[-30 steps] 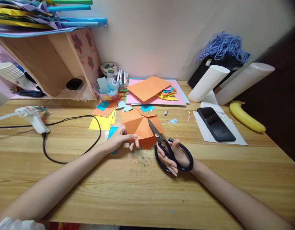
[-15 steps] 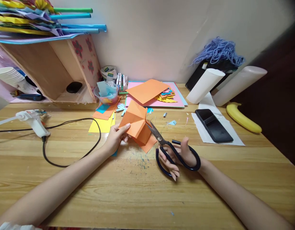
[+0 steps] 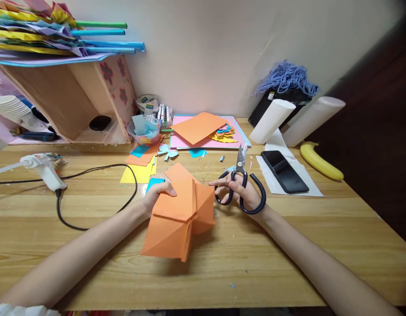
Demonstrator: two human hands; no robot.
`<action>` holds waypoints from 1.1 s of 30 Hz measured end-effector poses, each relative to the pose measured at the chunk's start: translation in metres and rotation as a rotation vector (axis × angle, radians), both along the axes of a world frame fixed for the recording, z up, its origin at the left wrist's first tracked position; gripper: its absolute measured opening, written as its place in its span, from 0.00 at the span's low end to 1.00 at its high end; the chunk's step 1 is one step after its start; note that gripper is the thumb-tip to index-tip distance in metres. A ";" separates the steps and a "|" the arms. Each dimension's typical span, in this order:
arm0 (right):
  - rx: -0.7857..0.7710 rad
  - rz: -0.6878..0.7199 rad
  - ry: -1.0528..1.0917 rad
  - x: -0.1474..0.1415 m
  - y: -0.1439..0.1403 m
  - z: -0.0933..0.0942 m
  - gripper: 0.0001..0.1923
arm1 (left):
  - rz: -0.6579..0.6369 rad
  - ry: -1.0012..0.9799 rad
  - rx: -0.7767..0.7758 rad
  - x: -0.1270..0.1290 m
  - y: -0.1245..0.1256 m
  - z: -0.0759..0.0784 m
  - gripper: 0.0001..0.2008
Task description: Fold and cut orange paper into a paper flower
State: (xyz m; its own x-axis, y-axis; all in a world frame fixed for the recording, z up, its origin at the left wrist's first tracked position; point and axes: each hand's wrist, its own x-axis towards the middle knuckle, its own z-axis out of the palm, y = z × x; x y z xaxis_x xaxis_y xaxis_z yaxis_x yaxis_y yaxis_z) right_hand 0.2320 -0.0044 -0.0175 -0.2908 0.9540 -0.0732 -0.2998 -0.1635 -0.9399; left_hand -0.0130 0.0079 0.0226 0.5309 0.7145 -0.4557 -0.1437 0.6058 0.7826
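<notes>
From my head view, the left hand [image 3: 158,195] pinches the folded orange paper [image 3: 175,204] between thumb and fingers, above the middle of the bench [image 3: 272,263]. The right hand [image 3: 244,193] has its fingers bent in the handles of the black-handled scissors [image 3: 241,163], whose blades point away from me and stand a little apart. One fingertip of this hand is near the paper's right edge; if they touch, I cannot tell.

The bench is of light wood with visible grain, and small paper scraps lie on it. Behind it rises a plain pale wall [image 3: 196,57]; on the right side the room is dark.

The folded paper hides a part of the bench below. Left of it, the black cord [image 3: 136,188] of a white glue gun [image 3: 48,171] makes a loop, and the left forearm covers a piece of this loop. Beyond the hands are yellow sheets [image 3: 137,175] and a clear plastic bowl [image 3: 143,137]. To the right, a black phone [image 3: 284,171] lies on white paper, near a banana [image 3: 321,162].
</notes>
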 end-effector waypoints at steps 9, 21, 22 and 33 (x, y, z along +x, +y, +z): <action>0.088 0.125 -0.169 -0.026 -0.014 0.010 0.17 | -0.182 -0.004 -0.394 0.002 0.006 -0.018 0.21; -0.082 -0.473 0.100 -0.022 0.004 -0.006 0.23 | -0.064 -0.504 0.017 0.018 0.003 -0.033 0.24; -0.087 -0.466 0.093 -0.024 0.002 -0.006 0.23 | -0.041 -0.469 0.088 0.020 0.000 -0.035 0.22; -0.042 -0.237 -0.078 -0.042 -0.016 -0.001 0.25 | 0.120 0.135 0.466 0.034 -0.027 -0.025 0.18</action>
